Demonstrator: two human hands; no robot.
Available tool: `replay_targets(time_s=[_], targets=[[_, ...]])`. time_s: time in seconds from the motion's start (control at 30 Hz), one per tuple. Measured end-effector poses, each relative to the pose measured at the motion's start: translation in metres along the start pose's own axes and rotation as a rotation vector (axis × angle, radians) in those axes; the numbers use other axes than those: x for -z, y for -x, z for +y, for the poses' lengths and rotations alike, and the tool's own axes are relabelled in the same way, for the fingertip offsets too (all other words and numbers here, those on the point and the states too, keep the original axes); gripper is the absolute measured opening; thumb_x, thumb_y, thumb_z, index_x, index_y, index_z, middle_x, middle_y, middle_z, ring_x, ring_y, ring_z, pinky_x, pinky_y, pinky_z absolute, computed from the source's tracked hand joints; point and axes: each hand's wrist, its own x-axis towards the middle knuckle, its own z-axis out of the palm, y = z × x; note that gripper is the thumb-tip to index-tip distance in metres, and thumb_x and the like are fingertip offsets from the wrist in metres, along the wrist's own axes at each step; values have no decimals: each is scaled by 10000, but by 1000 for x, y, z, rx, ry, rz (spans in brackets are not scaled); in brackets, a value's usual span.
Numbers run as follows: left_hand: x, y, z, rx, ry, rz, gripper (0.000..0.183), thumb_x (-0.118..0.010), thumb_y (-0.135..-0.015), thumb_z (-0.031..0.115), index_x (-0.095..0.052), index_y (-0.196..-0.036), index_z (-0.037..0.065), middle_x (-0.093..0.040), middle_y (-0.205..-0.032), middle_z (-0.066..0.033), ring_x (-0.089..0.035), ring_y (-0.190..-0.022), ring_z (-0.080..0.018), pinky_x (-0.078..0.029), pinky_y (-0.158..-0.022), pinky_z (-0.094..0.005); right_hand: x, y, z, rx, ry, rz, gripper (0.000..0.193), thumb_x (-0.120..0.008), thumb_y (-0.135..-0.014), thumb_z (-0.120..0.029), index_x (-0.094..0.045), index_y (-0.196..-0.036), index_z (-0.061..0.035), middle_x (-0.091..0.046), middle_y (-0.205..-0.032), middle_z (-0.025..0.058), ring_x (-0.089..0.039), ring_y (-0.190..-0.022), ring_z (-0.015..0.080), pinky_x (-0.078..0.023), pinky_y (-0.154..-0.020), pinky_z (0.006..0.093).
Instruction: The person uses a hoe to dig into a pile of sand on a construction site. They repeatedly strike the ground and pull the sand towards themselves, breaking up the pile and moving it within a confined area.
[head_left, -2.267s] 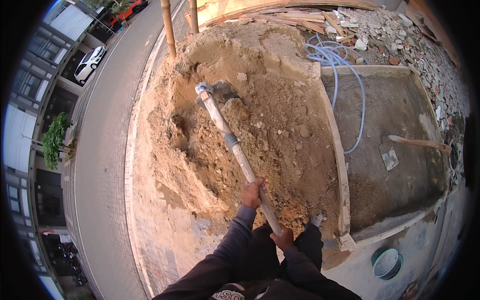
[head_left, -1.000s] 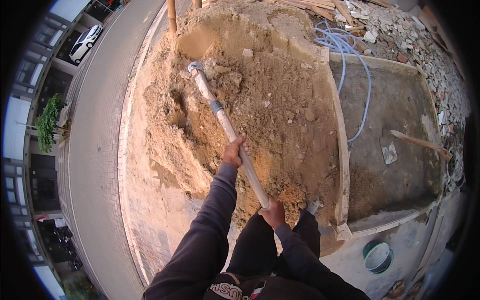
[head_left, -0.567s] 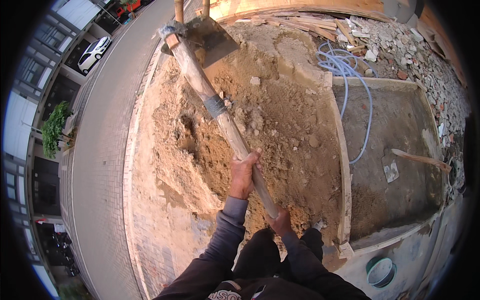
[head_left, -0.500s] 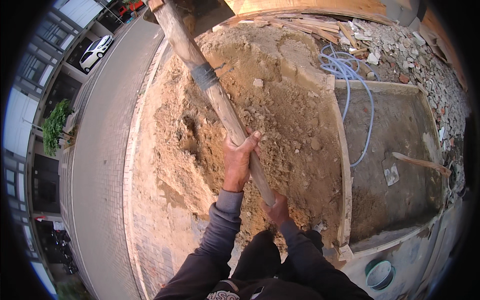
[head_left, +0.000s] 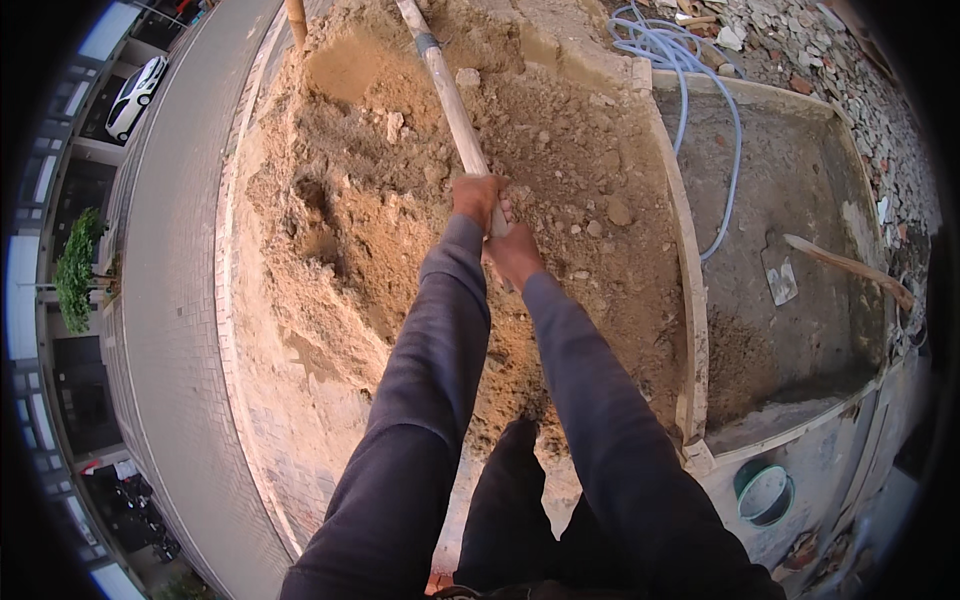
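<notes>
Both my arms reach forward over a heap of brown sandy soil [head_left: 590, 290], gripping the wooden handle of a hoe [head_left: 452, 105]. My left hand [head_left: 478, 198] is wrapped round the handle. Just behind it, my right hand [head_left: 515, 255] closes round the lower end, almost touching the left. A dark band circles the handle farther up. The hoe's blade is out of sight past the upper edge of the picture.
On the right, a low-walled mixing bed [head_left: 690, 385] holds a wooden-handled tool [head_left: 850, 265] and part of a blue hose [head_left: 738, 185]. A green bucket [head_left: 765, 493] stands nearer me. Rubble [head_left: 860, 110] lies beyond. A paved road [head_left: 185, 260] runs along the left.
The hoe has swung down and away from me, its raised blade leaving view. My arms have stretched forward, and my hands have come closer together on the handle.
</notes>
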Motion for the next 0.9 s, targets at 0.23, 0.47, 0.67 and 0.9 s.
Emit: replay_targets(time_s=[0.23,0.47,0.67,0.9], targets=[[-1,28,-20,27,-33,-72,164,-666,-829,50,-531,-748,4,-520,-576,-67,-517,-421,-187,-468,-365,-344,0,14,35,10,-88,-14,269,-681,-690,-34,-656,-934,77,-690,-854,156,-670,-738,237,-496,-654,356],[7,73,-66,110,-25,-46,170,-684,-825,57,-547,-757,-17,-512,-577,-63,-515,-410,-184,-460,-347,-353,-4,65,79,22,-85,49,274,-679,-676,-26,-659,-934,63,-680,-839,138,-651,-750,223,-487,-671,345],[21,76,-81,83,34,-93,170,-664,-823,65,-549,-740,-28,-536,-571,-84,-528,-410,-184,-438,-341,-340,-15,70,92,-5,-111,18,267,-670,-688,-31,-657,-936,65,-687,-860,138,-652,-771,234,-488,-683,356],[41,109,-93,42,8,-117,179,-682,-823,68,-549,-736,-15,-532,-572,-78,-521,-404,-180,-430,-338,-340,-32,102,110,9,-101,39,266,-675,-698,-64,-663,-935,57,-690,-838,118,-659,-750,230,-487,-684,348]])
